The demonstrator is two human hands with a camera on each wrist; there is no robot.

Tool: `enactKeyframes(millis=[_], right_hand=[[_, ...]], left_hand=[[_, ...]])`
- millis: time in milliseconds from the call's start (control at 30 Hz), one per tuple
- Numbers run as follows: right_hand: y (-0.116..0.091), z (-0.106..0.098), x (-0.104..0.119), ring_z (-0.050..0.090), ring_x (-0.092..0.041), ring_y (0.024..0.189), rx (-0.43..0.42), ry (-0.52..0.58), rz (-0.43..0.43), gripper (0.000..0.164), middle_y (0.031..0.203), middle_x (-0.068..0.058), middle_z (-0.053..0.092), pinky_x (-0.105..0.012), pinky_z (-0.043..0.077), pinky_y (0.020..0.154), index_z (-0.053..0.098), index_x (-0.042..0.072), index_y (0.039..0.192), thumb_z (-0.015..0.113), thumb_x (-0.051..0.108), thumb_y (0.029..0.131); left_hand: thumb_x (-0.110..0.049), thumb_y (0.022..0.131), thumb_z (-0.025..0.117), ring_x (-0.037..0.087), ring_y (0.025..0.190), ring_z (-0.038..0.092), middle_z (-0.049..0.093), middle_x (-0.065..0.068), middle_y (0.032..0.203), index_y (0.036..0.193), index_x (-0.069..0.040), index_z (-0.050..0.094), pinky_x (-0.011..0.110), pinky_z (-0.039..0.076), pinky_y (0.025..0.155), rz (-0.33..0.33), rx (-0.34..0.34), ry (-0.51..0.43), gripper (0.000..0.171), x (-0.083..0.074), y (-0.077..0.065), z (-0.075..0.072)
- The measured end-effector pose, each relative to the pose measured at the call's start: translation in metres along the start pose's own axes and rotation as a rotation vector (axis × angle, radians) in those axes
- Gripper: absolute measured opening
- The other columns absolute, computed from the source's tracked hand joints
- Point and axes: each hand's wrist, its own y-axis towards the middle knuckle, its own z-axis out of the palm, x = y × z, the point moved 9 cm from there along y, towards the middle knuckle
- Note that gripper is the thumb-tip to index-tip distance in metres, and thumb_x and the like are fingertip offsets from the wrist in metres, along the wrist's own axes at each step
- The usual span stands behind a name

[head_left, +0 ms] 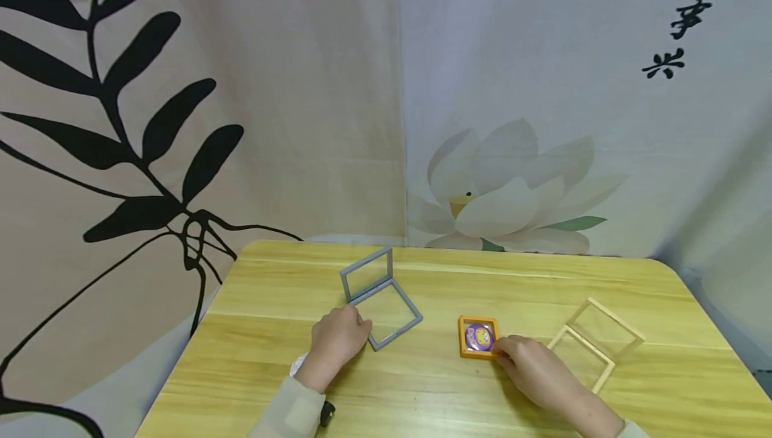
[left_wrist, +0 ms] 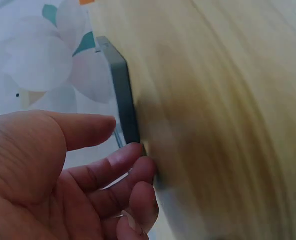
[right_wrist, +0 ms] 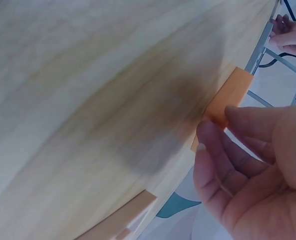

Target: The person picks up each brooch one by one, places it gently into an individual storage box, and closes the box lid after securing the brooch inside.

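Observation:
My left hand (head_left: 339, 339) is at the near left corner of a grey hinged frame (head_left: 405, 299), which lies unfolded with one half raised at the back. In the left wrist view, the thumb and index fingertips sit on either side of the end of the grey frame (left_wrist: 122, 92). Toward the right, a small orange square frame (head_left: 478, 353) lies on the table with a round purple badge (head_left: 479, 337) inside, a yellow figure on it. My right hand (head_left: 539, 368) pinches the orange frame's right side between thumb and fingers, also seen in the right wrist view.
A cream hinged frame (head_left: 594, 351) lies unfolded at the right, partly behind my right hand. A whitish clear round item (head_left: 297, 363) and a small black item (head_left: 327, 414) show beside my left wrist. The wooden table (head_left: 422, 391) ends at a printed curtain (head_left: 319, 90).

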Motion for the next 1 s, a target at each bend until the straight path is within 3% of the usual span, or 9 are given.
enactKeyframes(millis=[467,700,833,1000], right_hand=[[0.001,-0.002,0.0,0.071,-0.014,0.082,-0.016,-0.011,-0.021,0.014,0.09,0.004,0.074,-0.032,0.061,0.073,0.076,0.011,0.095,0.079,-0.001,0.088],[0.008,-0.011,0.003,0.048,0.0,0.062,-0.04,-0.03,0.048,0.008,0.077,0.013,0.062,-0.024,0.045,0.055,0.076,0.014,0.092,0.079,0.008,0.091],[0.018,-0.013,0.017,0.047,-0.001,0.064,-0.049,-0.029,0.043,0.008,0.078,0.012,0.061,-0.024,0.045,0.056,0.075,0.015,0.09,0.08,0.009,0.091],[0.034,-0.01,0.043,0.047,-0.001,0.064,-0.045,0.044,-0.036,0.011,0.078,0.01,0.061,-0.022,0.044,0.056,0.073,0.013,0.086,0.077,0.004,0.092]], left_hand=[[-0.024,0.097,0.074,0.009,0.046,0.026,0.029,-0.007,0.051,0.056,-0.018,0.041,0.023,0.02,0.043,-0.029,0.042,-0.015,0.053,0.007,0.002,0.0],[-0.022,0.096,0.075,0.01,0.048,0.027,0.031,-0.007,0.052,0.057,-0.018,0.042,0.023,0.02,0.044,-0.036,0.052,-0.029,0.051,0.011,-0.001,-0.004],[-0.021,0.096,0.075,0.009,0.048,0.026,0.029,-0.007,0.052,0.057,-0.019,0.041,0.023,0.02,0.044,-0.038,0.044,-0.026,0.053,0.014,-0.002,-0.006],[-0.021,0.096,0.076,0.01,0.047,0.026,0.029,-0.007,0.051,0.056,-0.019,0.041,0.024,0.02,0.045,-0.044,0.037,-0.025,0.054,0.017,-0.004,-0.007]])
